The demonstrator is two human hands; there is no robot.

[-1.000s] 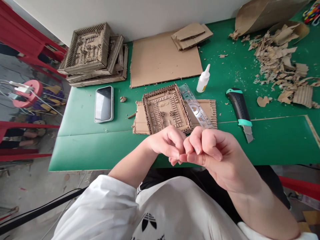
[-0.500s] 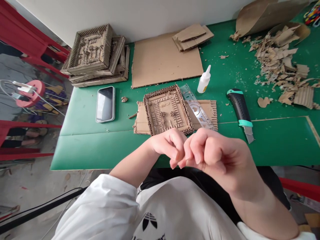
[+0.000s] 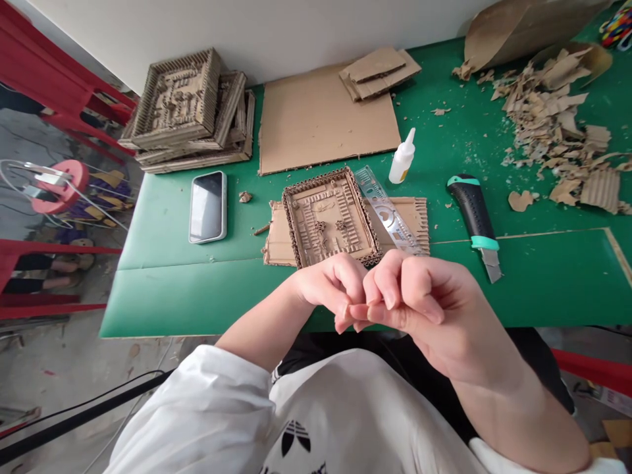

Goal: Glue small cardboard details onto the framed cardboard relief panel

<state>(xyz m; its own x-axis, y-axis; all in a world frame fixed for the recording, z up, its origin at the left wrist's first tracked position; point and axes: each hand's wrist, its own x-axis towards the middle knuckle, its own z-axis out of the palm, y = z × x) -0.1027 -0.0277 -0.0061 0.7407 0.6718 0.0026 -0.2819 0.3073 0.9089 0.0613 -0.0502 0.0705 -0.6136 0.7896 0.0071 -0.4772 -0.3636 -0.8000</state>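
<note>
My left hand (image 3: 337,286) and my right hand (image 3: 424,293) meet above the near edge of the table, fingertips pinched together. Whatever lies between the fingers, if anything, is too small or hidden to name. Just beyond them sits a shallow cardboard tray (image 3: 326,209) with a corrugated rim and small corrugated pieces glued inside. It rests on a flat cardboard piece (image 3: 280,230). A clear plastic ruler (image 3: 388,214) lies along the tray's right side. A white glue bottle (image 3: 403,158) stands upright behind the ruler.
A utility knife (image 3: 474,220) with its blade out lies on the right. Torn cardboard scraps (image 3: 557,118) are heaped at back right. A phone (image 3: 208,207) lies left of the tray. Stacked cardboard trays (image 3: 190,108) and a cardboard sheet (image 3: 320,125) occupy the back.
My right thumb has straightened toward the left fingertips, and the right fingers have shifted slightly. Both hands stay in the same place; the things on the table have not moved.
</note>
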